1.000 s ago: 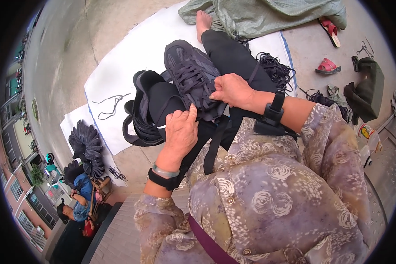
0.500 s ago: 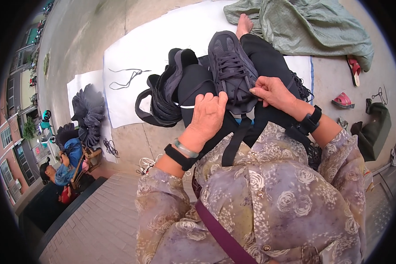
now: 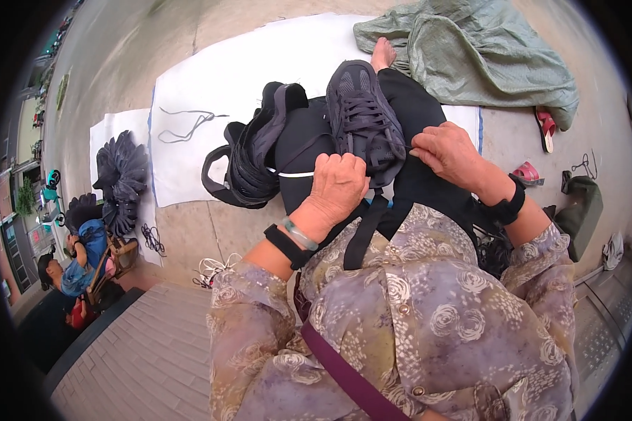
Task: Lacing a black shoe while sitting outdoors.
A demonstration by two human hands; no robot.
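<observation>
A dark grey lace-up shoe [image 3: 358,98] rests between my thighs, toe pointing away, its lace threaded through the eyelets. My right hand [image 3: 448,156] is closed in a pinch on the dark shoelace, just right of the shoe's ankle opening. At the left of that opening, my left hand [image 3: 338,186] is closed with its knuckles up; dark lace runs near it, though its fingertips are hidden. Nested dark shoe uppers [image 3: 244,172] lie against my left thigh. A white band [image 3: 295,174] crosses that thigh, and a black strap [image 3: 366,231] hangs over my lap.
Under my legs spreads a white sheet [image 3: 189,91] with a loose grey lace [image 3: 182,126] on it. A green cloth [image 3: 470,56] lies at the far right, red sandals [image 3: 545,126] beyond it. At left, a person [image 3: 84,259] sits near piled dark uppers [image 3: 121,175].
My right hand has drawn slightly away from the shoe to the right, pulling the lace. The left hand has turned and closed lower beside the shoe. The whole view has shifted a little.
</observation>
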